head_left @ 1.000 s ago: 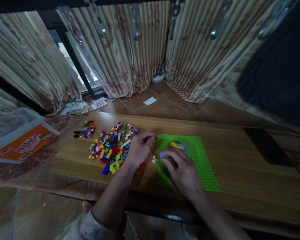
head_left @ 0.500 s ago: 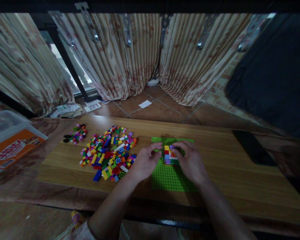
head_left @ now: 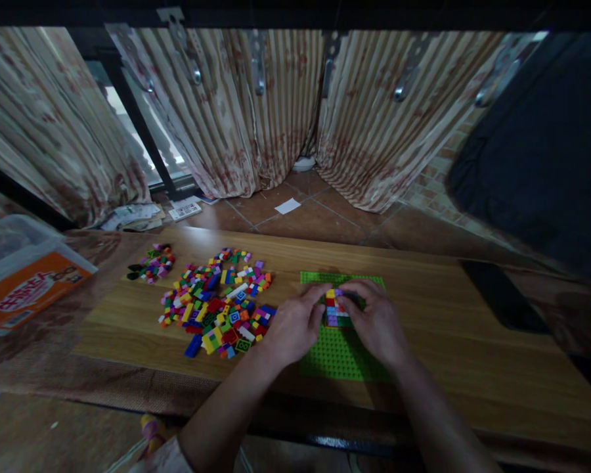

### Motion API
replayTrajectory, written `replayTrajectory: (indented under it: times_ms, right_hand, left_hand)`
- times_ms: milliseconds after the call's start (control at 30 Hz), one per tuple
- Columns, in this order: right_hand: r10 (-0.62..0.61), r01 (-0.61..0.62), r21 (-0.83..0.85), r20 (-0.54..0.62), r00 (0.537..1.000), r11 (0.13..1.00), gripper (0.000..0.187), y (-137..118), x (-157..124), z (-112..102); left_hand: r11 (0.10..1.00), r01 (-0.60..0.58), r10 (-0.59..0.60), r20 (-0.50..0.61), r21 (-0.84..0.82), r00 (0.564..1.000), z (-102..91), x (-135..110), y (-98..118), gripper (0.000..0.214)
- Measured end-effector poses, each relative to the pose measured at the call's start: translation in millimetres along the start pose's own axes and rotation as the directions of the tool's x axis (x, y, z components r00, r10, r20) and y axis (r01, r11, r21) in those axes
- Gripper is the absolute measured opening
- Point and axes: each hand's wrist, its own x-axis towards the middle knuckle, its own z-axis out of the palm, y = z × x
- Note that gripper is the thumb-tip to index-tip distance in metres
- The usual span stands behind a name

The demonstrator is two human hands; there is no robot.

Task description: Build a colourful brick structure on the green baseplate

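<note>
A green studded baseplate (head_left: 339, 358) lies on the wooden table (head_left: 448, 341). On it stands a small stack of coloured bricks (head_left: 333, 309), yellow, red, white and purple. My left hand (head_left: 293, 325) curls against the stack's left side, fingertips touching it. From the other side my right hand (head_left: 374, 322) closes on the stack, fingers bent over its top and right edge. A loose pile of coloured bricks (head_left: 217, 305) is spread just left of my left hand.
A smaller heap of bricks (head_left: 150, 263) lies at the table's far left. A clear plastic box with an orange label (head_left: 24, 282) sits further left. A dark flat phone (head_left: 502, 302) rests at the right. Curtains and tiled floor lie beyond.
A second ago my right hand lay on the baseplate beside a purple brick and my left hovered by the pile. Both hands have since closed in around the brick stack.
</note>
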Motion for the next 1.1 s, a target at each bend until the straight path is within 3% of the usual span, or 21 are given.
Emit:
replayTrajectory:
  times_ms: [133,267,400,600,1100]
  right_hand:
    - [0.016,-0.016,0.009,0.018,1.000,1.000,0.018,1,1,0]
    - [0.017,-0.017,0.019,0.014,1.000,1.000,0.018,3,1,0]
    - [0.049,-0.050,0.075,0.009,0.999,0.996,0.018,2,1,0]
    - [0.197,-0.191,0.218,-0.007,0.980,0.957,0.024,3,1,0]
    - [0.339,-0.311,0.373,-0.010,0.941,0.874,0.027,11,4,16]
  left_hand:
    - [0.966,-0.087,0.067,0.091,0.244,0.994,5.3,-2,1,0.059]
    - [0.938,-0.096,0.052,0.139,0.332,0.989,9.0,-2,0,0.070]
    - [0.935,-0.096,0.062,0.111,0.340,0.992,9.8,-2,-1,0.067]
    - [0.937,-0.102,0.074,0.096,0.333,0.993,11.6,-2,0,0.066]
    - [0.939,-0.089,0.063,0.087,0.332,0.994,10.3,0,6,0.064]
